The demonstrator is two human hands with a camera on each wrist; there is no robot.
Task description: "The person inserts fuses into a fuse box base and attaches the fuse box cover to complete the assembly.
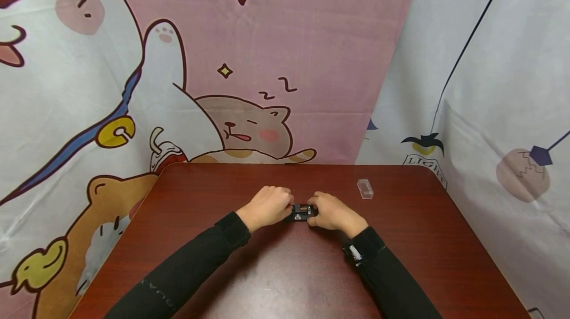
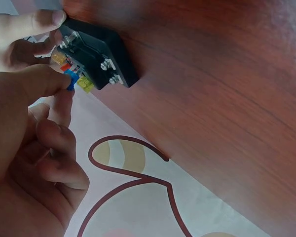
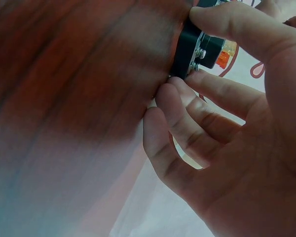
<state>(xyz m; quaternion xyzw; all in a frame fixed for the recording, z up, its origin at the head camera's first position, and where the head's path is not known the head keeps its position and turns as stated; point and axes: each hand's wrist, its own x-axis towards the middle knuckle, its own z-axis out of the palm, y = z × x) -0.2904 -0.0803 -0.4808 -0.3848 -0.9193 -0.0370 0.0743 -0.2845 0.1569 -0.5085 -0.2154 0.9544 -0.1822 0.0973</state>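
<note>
Clearly, left hand (image 1: 267, 207): pinches blue piece (image 2: 70, 79), perhaps a fuse, at black block (image 2: 101, 49)
Right hand (image 1: 333, 212): pinches black block's end
Table (image 1: 423, 240): 1 clear box (image 1: 365, 189)

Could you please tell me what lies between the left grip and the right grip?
The head view shows a black block between the left grip and the right grip; the right one holds it.

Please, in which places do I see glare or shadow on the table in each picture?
Head view: pale glare on the table toward the bottom middle, a dark shadow beside the left sleeve; left wrist view: whitish sheen at the top right corner; right wrist view: bluish-white haze at lower left.
</note>
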